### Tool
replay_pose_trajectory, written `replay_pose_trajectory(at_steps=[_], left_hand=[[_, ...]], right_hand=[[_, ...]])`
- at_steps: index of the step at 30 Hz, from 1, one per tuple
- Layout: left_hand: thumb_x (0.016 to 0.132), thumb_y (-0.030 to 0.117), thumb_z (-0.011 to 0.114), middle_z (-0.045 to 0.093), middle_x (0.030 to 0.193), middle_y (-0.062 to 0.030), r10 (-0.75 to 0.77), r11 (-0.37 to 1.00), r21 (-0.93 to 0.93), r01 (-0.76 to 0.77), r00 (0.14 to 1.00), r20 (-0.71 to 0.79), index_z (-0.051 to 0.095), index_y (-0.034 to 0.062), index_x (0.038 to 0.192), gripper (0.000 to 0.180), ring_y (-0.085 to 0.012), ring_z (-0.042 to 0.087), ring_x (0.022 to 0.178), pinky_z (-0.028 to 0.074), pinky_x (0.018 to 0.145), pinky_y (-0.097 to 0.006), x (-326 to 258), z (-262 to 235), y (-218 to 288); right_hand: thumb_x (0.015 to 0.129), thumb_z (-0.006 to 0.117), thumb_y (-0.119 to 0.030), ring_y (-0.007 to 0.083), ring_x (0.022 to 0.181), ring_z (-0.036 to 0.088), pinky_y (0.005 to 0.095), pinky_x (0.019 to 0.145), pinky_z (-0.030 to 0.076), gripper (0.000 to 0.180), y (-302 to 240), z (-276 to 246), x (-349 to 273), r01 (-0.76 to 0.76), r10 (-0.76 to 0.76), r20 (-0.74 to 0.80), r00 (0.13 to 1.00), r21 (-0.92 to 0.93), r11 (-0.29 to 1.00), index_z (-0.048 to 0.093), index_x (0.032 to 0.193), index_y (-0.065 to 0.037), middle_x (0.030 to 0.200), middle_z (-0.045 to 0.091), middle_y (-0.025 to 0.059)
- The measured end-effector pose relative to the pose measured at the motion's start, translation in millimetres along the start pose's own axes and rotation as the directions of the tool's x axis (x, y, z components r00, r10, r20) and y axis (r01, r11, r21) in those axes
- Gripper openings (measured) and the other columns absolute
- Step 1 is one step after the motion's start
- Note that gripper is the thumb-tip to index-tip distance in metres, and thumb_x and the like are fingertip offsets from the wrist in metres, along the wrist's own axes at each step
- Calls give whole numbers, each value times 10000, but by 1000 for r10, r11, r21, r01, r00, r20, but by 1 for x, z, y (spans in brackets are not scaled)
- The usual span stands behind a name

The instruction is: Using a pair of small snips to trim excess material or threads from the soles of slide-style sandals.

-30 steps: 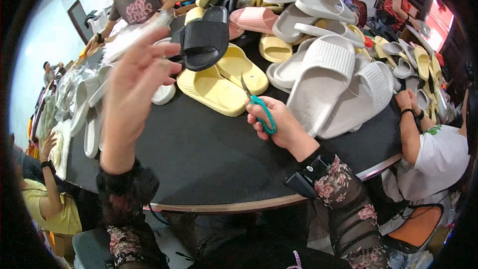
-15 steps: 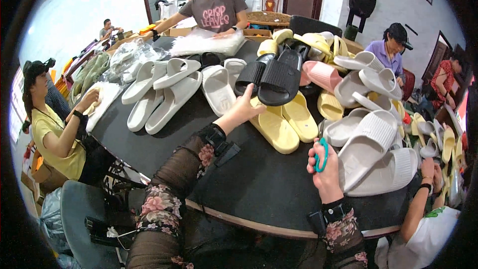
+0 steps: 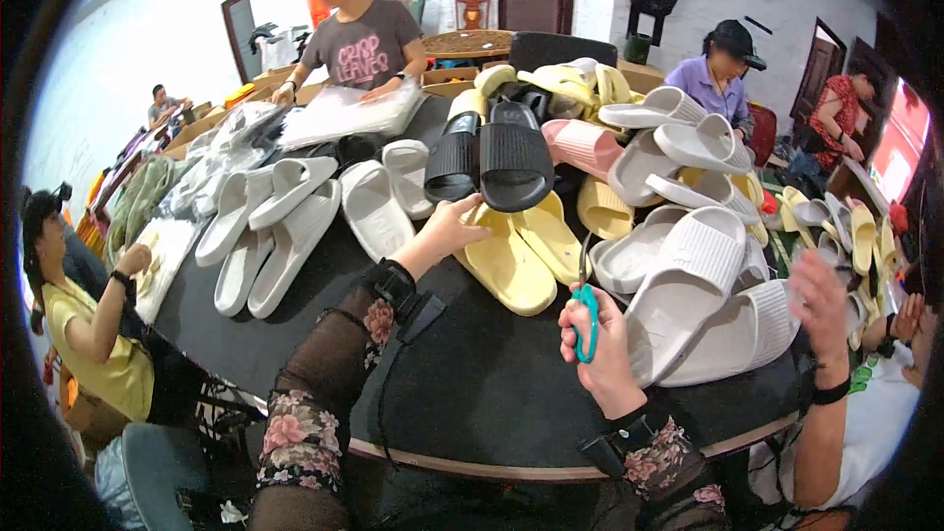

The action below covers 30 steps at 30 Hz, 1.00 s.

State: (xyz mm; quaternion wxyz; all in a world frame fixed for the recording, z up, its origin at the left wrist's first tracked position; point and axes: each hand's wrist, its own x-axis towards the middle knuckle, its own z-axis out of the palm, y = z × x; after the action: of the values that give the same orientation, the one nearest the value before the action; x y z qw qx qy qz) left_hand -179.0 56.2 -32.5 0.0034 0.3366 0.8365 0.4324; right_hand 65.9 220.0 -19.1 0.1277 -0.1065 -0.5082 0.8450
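My left hand reaches across the round black table and rests its fingertips on a black slide sandal that lies on a pair of pale yellow slides. A second black slide lies beside it. My right hand is closed around small scissors with teal handles, blades pointing up, just left of a heap of grey-white slides. Both forearms wear dark floral mesh sleeves.
White slides cover the table's left side, with pink, yellow and grey ones at the back right. Several people sit or stand around the table; another person's arm reaches in at the right. Bagged goods lie at the back.
My left hand came down from raised in the air and landed on the black slide. My right hand with the scissors shifted right. The view swung to the left.
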Motion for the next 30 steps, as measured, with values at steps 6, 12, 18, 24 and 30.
replay_pose_trajectory(at_steps=[6,12,18,24,30], left_hand=[[731,178,667,640,958,-221,117,976,-185,-115,993,-4,479,65,1284,595,-300,639,864,480,779,-347,26,43,26],[746,228,636,574,1067,-273,168,972,-168,-165,986,3,391,118,1360,670,-389,547,1036,435,883,-397,55,67,48],[747,277,610,427,1181,-332,95,993,-74,-94,995,14,353,201,1387,694,-456,491,1074,403,967,-406,72,93,91],[760,288,597,395,1199,-390,200,979,34,-199,979,-38,177,147,1422,797,-524,490,1037,431,912,-474,76,115,76],[786,247,634,482,1117,-331,227,972,43,-229,972,54,231,12,1361,740,-465,509,1035,431,903,-444,26,67,106]], right_hand=[[847,614,-123,77,519,488,197,390,390,354,-4,-4,-1,112,-114,-48,992,-28,993,467,1153,-23,756,535,60],[848,568,-77,81,550,498,192,441,414,394,-7,-4,-6,235,-234,26,972,-68,970,424,1209,-15,810,546,79],[848,577,-87,81,562,506,201,452,421,417,-10,0,-10,222,-224,-9,975,-112,969,413,1227,-28,801,540,68],[837,594,-93,86,526,496,208,429,414,421,-3,6,-12,230,-233,-16,972,-100,968,422,1216,-26,782,542,56],[843,616,-167,85,456,452,211,378,363,445,2,2,-7,282,-290,-40,956,-135,950,420,1205,1,732,533,69]])
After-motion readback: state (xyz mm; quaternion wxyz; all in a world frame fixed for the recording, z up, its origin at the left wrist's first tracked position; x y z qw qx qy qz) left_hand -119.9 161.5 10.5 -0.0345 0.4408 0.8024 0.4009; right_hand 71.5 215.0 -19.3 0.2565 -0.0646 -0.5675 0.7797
